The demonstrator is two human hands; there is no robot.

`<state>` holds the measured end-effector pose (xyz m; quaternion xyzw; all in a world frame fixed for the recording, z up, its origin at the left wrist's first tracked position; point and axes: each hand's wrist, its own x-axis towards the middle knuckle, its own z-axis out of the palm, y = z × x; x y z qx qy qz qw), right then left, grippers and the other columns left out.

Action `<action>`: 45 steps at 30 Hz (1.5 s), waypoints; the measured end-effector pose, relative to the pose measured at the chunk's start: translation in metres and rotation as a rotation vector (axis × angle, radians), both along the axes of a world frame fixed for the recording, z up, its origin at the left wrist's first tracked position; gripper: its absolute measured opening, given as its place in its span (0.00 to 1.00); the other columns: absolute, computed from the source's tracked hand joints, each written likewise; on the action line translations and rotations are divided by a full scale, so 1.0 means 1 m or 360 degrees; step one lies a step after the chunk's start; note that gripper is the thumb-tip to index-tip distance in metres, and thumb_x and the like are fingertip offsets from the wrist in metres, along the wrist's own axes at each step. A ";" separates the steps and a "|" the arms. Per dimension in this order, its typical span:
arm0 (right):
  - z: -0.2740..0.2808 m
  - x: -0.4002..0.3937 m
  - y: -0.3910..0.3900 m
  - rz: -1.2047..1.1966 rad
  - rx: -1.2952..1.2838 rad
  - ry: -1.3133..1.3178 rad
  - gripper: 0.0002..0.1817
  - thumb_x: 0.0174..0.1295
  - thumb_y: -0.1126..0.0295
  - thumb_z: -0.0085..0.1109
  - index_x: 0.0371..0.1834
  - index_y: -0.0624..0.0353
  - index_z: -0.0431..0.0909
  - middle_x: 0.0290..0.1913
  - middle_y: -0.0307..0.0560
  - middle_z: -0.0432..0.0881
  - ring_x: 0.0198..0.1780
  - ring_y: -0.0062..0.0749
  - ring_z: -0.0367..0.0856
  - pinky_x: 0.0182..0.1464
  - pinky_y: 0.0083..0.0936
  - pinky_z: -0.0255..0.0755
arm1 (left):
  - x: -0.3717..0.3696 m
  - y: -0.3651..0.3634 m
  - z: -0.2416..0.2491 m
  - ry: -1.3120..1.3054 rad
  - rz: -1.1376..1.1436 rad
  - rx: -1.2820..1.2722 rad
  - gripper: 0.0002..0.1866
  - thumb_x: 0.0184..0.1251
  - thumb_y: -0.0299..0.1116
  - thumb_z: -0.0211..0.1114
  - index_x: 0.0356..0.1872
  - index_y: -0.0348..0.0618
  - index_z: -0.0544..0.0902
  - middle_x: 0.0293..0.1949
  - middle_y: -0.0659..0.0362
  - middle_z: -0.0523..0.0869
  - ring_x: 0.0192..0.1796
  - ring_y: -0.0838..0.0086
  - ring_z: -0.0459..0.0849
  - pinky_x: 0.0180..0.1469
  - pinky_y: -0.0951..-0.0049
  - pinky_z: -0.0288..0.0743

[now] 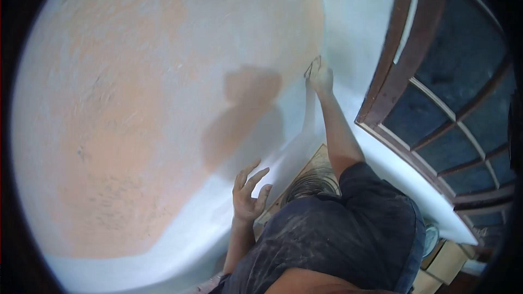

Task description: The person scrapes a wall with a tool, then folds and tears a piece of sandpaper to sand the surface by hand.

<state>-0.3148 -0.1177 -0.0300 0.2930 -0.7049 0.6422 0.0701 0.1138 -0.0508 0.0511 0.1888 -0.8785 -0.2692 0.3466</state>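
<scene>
My right hand [322, 80] is stretched forward against the wall, close to the inside corner. Its fingers are closed on a thin folded sheet [311, 69], whose dark edge shows at the fingertips; its exact kind is too small to tell. The wall [131, 147] has patchy orange and whitish paint, with rough dark marks low on the left. Nearer my body, my left hand [249, 193] is raised with its fingers spread and nothing in it. It appears apart from the wall.
A coil of wire or cable [313, 181] lies on a wooden board [322, 155] below, in front of my dusty dark shirt. On the right is a brown-framed window [406, 84] with dark panes. Cardboard boxes [447, 261] stand low at the right.
</scene>
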 end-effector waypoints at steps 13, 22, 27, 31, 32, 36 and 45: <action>0.019 0.259 0.010 0.0514 -0.0234 0.0345 0.15 0.83 0.71 0.51 0.33 0.61 0.76 0.19 0.41 0.81 0.19 0.33 0.82 0.25 0.29 0.73 | 0.057 -0.007 -0.018 -0.0081 -0.0078 0.0159 0.17 0.62 0.32 0.76 0.52 0.43 0.90 0.51 0.51 0.93 0.57 0.54 0.90 0.69 0.50 0.76; 0.057 0.493 0.031 0.0982 -0.0128 0.0717 0.09 0.73 0.73 0.63 0.32 0.55 0.78 0.23 0.44 0.83 0.23 0.45 0.85 0.27 0.41 0.76 | 0.222 -0.013 -0.004 0.0565 0.0279 -0.0749 0.32 0.86 0.59 0.48 0.39 0.39 0.86 0.43 0.49 0.89 0.42 0.56 0.91 0.47 0.52 0.84; 0.049 0.636 0.039 0.1473 0.0153 0.0532 0.08 0.72 0.66 0.63 0.35 0.54 0.78 0.26 0.47 0.86 0.27 0.47 0.88 0.29 0.45 0.77 | 0.333 -0.009 -0.010 0.0741 0.0574 -0.0919 0.38 0.88 0.63 0.37 0.37 0.38 0.82 0.50 0.47 0.82 0.42 0.55 0.90 0.44 0.54 0.83; 0.037 0.727 0.037 0.1623 0.0090 0.0411 0.12 0.77 0.61 0.61 0.38 0.56 0.77 0.24 0.51 0.83 0.24 0.51 0.84 0.27 0.47 0.75 | 0.402 0.007 -0.013 0.0667 0.0776 -0.0921 0.40 0.88 0.62 0.29 0.39 0.37 0.81 0.53 0.45 0.79 0.43 0.56 0.89 0.44 0.55 0.83; 0.039 0.739 0.036 0.1666 0.0088 0.0373 0.13 0.79 0.60 0.59 0.40 0.57 0.77 0.24 0.51 0.83 0.25 0.52 0.85 0.27 0.47 0.75 | 0.415 0.009 -0.011 0.0696 0.0792 -0.0924 0.41 0.88 0.63 0.28 0.39 0.37 0.81 0.52 0.45 0.79 0.43 0.56 0.89 0.46 0.56 0.83; 0.061 0.780 0.038 0.1772 0.0158 0.0341 0.09 0.76 0.63 0.62 0.39 0.54 0.78 0.24 0.49 0.83 0.26 0.51 0.85 0.29 0.46 0.76 | 0.466 0.016 -0.010 0.0783 0.0953 -0.0966 0.42 0.89 0.63 0.27 0.39 0.37 0.82 0.52 0.45 0.80 0.46 0.57 0.89 0.48 0.58 0.83; 0.029 0.645 0.043 0.1324 0.0229 0.0796 0.02 0.68 0.69 0.65 0.41 0.51 0.83 0.30 0.45 0.88 0.31 0.48 0.89 0.33 0.44 0.80 | 0.493 0.025 -0.024 0.1014 0.1100 -0.0929 0.36 0.88 0.58 0.38 0.34 0.39 0.85 0.51 0.46 0.84 0.43 0.57 0.89 0.45 0.57 0.85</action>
